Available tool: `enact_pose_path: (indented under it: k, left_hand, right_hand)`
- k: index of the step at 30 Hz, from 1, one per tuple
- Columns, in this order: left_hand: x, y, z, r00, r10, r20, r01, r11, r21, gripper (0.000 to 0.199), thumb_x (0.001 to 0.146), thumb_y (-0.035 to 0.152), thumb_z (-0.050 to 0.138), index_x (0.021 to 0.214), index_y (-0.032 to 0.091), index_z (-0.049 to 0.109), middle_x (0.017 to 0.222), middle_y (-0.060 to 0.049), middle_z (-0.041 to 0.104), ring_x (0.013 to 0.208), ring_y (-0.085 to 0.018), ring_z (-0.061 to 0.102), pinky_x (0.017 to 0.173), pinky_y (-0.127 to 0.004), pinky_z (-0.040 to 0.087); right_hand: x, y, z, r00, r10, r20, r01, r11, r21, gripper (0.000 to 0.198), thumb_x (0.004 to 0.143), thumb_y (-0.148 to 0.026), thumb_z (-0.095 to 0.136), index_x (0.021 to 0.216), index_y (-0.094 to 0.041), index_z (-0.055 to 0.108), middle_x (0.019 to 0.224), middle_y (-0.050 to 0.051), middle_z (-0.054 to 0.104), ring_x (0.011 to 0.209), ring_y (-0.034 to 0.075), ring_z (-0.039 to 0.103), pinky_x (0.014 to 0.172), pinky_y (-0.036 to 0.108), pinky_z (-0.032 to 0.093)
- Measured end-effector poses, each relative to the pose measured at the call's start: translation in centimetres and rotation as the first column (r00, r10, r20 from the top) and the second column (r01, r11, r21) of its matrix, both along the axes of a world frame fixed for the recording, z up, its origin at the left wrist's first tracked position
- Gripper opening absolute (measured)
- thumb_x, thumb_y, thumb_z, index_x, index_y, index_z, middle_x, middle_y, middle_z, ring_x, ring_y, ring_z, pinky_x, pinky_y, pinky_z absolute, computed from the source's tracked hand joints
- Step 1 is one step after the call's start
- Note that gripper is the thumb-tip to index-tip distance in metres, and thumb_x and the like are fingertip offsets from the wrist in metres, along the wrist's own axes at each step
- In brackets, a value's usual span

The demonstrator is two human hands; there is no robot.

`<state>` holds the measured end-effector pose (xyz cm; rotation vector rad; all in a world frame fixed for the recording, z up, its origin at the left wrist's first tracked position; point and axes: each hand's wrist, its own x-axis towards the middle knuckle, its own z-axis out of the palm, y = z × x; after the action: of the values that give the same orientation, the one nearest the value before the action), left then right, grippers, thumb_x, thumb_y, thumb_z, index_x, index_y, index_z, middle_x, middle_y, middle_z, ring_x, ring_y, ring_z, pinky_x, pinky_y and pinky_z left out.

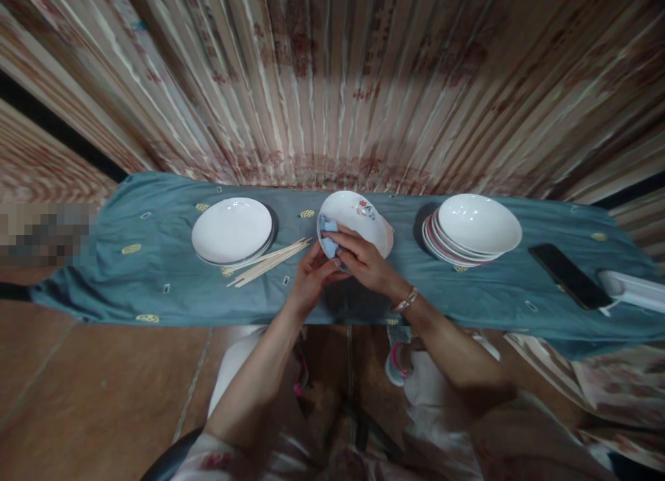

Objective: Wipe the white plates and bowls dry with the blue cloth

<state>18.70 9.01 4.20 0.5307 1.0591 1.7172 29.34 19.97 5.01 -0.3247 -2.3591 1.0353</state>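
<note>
The left hand grips a glossy round bowl; the right hand, crumpled cloth. The hands partly hide both.

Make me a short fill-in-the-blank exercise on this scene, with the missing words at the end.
1. The left hand holds the white dish, while the right hand has a light ____ cloth against it.
2. A bracelet circles the person's ____ wrist.
3. The chopsticks lie beside the dish stack on the table's ____ side.
4. The bowl stack stands between the held dish and a black ____.

Missing words: blue; right; left; phone.
</note>
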Motion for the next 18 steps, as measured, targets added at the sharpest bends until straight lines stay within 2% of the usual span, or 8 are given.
enact_pose_path:
  k: [6, 11, 14, 18]
  left_hand:
    - [-0.5, -0.3, 0.2, 0.999, 0.0, 0.032, 0.0, 1.0, 0.025, 0.05, 0.061, 0.022, 0.081, 0.109, 0.022, 0.066, 0.102, -0.001, 0.069, 0.093, -0.019, 0.066, 0.078, -0.035, 0.06]
    - [-0.6, -0.3, 0.2, 0.997, 0.003, 0.08, -0.005, 0.999, 0.033, 0.045, 0.068, 0.04, 0.077, 0.106, 0.02, 0.064, 0.101, -0.004, 0.071, 0.095, -0.023, 0.068, 0.078, -0.038, 0.06]
    - [-0.5, -0.2, 0.2, 0.996, 0.041, 0.084, -0.043, 0.999, 0.022, 0.044, 0.07, 0.046, 0.075, 0.102, 0.018, 0.063, 0.098, -0.005, 0.072, 0.095, -0.024, 0.068, 0.076, -0.038, 0.06]
    - [-0.4, -0.1, 0.3, 0.992, 0.103, 0.077, -0.104, 0.994, 0.009, 0.041, 0.067, 0.044, 0.078, 0.096, 0.018, 0.063, 0.092, -0.003, 0.072, 0.087, -0.022, 0.069, 0.071, -0.033, 0.059]
  right_hand:
    - [0.3, -0.3, 0.9, 0.995, 0.087, -0.046, -0.094, 0.979, -0.183, 0.038, 0.09, -0.019, 0.047, 0.125, -0.022, 0.063, 0.133, 0.005, 0.061, 0.126, 0.019, 0.054, 0.111, 0.035, 0.037]
    - [0.5, -0.9, 1.0, 0.993, 0.091, -0.081, -0.109, 0.961, -0.253, 0.029, 0.09, -0.025, 0.054, 0.116, -0.023, 0.066, 0.123, 0.005, 0.066, 0.117, 0.019, 0.06, 0.104, 0.034, 0.043]
    - [0.7, -1.3, 1.2, 0.99, 0.115, -0.081, -0.131, 0.961, -0.243, 0.026, 0.09, -0.025, 0.055, 0.113, -0.021, 0.066, 0.117, 0.005, 0.067, 0.109, 0.018, 0.062, 0.098, 0.033, 0.047]
    - [1.2, -1.5, 1.7, 0.991, 0.131, -0.03, -0.134, 0.982, -0.133, 0.023, 0.087, -0.021, 0.058, 0.109, -0.019, 0.065, 0.109, 0.006, 0.068, 0.101, 0.018, 0.064, 0.093, 0.032, 0.049]
